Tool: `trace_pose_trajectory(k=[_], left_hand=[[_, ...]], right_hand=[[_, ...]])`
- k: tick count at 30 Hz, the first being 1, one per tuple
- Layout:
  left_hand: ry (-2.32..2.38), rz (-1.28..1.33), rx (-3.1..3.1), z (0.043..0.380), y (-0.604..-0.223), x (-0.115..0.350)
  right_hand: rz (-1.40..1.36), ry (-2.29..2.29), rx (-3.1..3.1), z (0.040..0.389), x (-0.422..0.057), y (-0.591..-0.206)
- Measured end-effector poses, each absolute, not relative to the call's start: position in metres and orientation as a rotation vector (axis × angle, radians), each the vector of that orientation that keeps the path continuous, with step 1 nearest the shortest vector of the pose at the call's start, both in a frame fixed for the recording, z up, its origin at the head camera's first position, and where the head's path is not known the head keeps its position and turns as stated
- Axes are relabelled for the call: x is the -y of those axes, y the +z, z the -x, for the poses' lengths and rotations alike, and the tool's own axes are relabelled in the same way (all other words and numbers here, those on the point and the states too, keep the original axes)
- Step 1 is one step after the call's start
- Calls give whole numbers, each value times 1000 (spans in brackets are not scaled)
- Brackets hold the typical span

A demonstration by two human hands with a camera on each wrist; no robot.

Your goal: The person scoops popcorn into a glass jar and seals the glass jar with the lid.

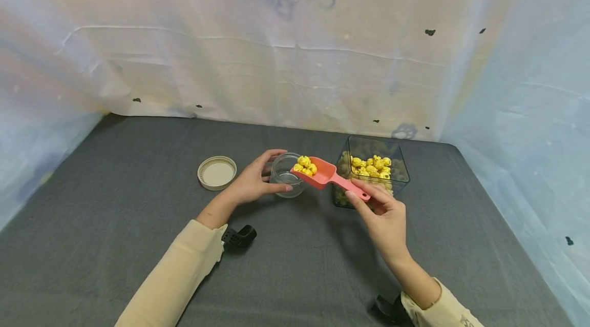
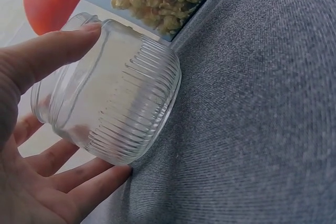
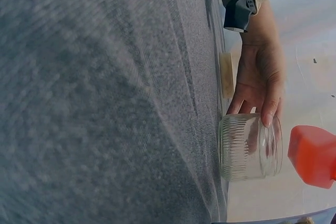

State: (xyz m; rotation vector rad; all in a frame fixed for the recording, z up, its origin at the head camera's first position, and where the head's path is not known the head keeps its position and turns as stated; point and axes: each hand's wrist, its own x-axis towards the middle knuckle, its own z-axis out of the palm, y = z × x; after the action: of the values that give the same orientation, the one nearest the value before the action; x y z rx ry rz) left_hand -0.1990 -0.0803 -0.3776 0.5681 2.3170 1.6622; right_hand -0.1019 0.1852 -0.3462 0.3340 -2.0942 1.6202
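My left hand (image 1: 256,178) grips a clear glass jar (image 2: 126,87) with ribbed sides, thumb on the near side and fingers around the far side. The jar stands upright on the table, and no popcorn shows inside it. Between thumb and fingers, my right hand (image 1: 381,213) pinches the handle of a coral-red scoop (image 1: 324,173). Several pieces of yellow popcorn (image 1: 305,165) lie in the scoop, whose front lip overlaps the jar's mouth in the head view. In the right wrist view the scoop (image 3: 314,156) hangs beyond the jar's rim.
A clear square container (image 1: 402,169) partly filled with yellow popcorn stands behind my right hand. Left of the jar, a round lid (image 1: 217,172) lies on the grey cloth-covered table (image 1: 286,265). A pale hanging sheet (image 1: 258,76) closes off the table's back.
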Motion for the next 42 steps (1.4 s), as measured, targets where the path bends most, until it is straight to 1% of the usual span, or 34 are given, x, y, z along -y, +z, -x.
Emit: trace_pose_trajectory(k=[42], left_hand=[[1734,-550,-2240,198,-380,82]], right_hand=[[-389,1394,2298,113,-183,-322]])
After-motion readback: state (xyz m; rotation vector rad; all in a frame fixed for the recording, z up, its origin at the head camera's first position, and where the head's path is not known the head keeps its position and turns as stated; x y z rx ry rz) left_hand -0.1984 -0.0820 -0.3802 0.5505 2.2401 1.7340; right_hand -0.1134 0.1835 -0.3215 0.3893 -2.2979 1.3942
